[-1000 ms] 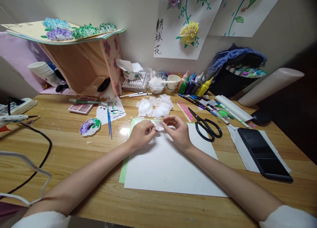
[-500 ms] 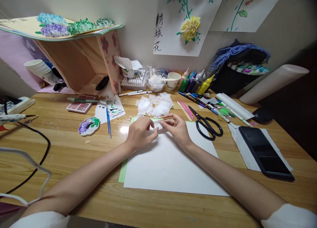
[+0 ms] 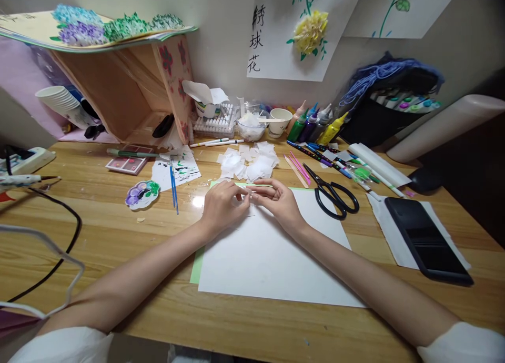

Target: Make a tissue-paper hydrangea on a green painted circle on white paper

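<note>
A white scrap is pinched in the fingers of the left hand and right hand, near the sheet's far edge. Presumably light, soft and easily torn, it is best gripped by its edges.

Three handwritten Chinese characters, 绣球花, on a white sheet on the wall.
They run downward in black, one beneath another, along the sheet's left side, beyond and above the gap between the left grip and the right grip; heavy strokes blacken the left part of the top one. Far beyond the left grip and off to its left, dark writing on a cream sheet is too small and slanted to read.
</note>
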### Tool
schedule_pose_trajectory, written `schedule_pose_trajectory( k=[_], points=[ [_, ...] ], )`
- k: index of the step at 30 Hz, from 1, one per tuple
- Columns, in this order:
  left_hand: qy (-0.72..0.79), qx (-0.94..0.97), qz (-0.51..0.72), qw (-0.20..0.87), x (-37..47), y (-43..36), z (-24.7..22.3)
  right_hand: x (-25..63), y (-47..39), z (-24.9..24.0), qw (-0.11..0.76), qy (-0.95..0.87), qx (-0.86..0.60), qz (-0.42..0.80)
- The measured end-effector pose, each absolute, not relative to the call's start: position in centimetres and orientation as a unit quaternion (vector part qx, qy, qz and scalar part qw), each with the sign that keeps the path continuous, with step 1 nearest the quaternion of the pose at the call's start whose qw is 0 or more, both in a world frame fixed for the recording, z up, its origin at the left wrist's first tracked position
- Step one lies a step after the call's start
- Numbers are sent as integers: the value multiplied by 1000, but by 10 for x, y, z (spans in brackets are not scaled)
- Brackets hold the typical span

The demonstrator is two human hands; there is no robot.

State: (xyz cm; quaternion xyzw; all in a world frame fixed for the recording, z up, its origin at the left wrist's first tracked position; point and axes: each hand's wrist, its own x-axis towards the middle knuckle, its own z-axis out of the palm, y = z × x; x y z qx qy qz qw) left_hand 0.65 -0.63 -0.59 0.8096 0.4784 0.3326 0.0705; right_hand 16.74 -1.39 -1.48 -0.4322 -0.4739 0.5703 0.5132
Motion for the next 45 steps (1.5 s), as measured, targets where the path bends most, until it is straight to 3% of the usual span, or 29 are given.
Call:
schedule_pose_trajectory(
  k=[22, 45],
  points=[
    [453, 794, 365, 178, 4, -4, -5, 168, -11, -15, 524, -488, -450, 534],
    [440, 780, 415, 162, 5, -2, -10, 170, -9, -17, 516, -468, -444, 564]
  ],
)
